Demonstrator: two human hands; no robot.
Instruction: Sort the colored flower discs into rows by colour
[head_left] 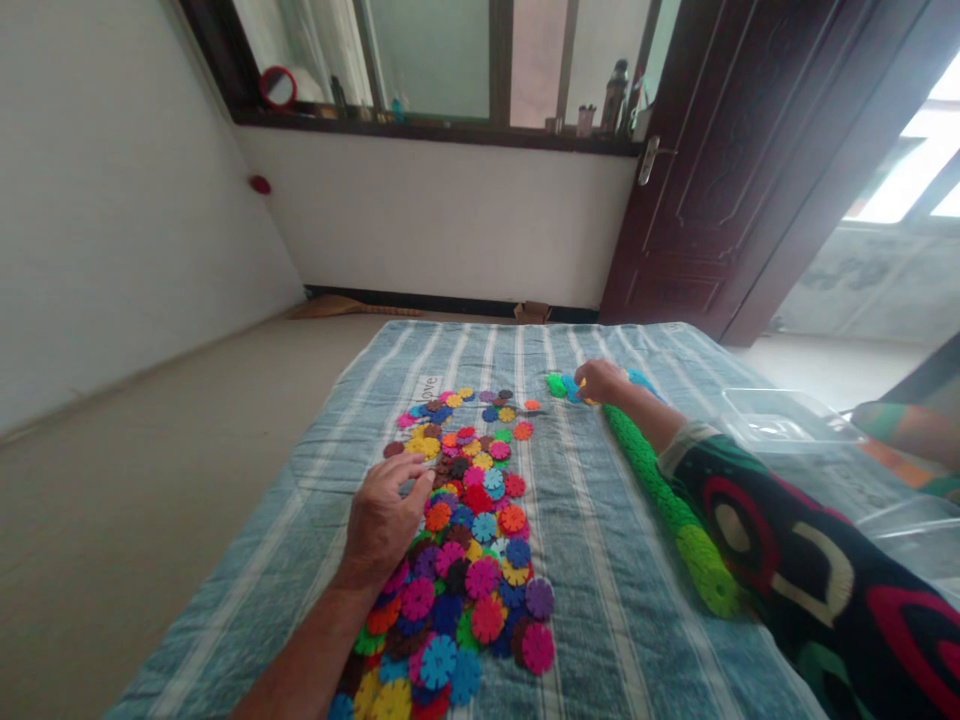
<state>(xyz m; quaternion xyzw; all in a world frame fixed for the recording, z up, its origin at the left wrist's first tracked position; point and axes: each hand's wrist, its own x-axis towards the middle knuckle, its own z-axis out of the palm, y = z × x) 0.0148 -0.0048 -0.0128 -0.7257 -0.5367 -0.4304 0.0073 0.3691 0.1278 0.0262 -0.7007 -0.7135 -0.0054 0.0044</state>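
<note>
Loose plastic discs (484, 525) lie on the striped cloth (570, 620), spread in a long band whose axis runs from the near edge of the bed or table towards the far side; the band is deepest at the near end and thins out far off. A green rod (652, 480) lies to the right of the band and well apart from it, its long axis oblique, far end pointing left and away, near end towards the lower right.

The left hand (385, 510) is at the band's left edge, hiding some discs; its thumb and forefinger are bent close together beside brown pieces, and whether they grip one cannot be told. The right hand (600, 380) is beyond the rod's far end, fingers curled down over a small group of green and blue discs (570, 388); grasp cannot be confirmed. The patterned sleeve (787, 540) passes along the rod's right side, partly in front of it.

Clear plastic box (784, 440) noted at right; dark red door (720, 180) behind.

Discs: flat, round, notched at the rim, mixed colours, overlapping. Rod: bumpy, darker green far off, yellowish green nearer
</note>
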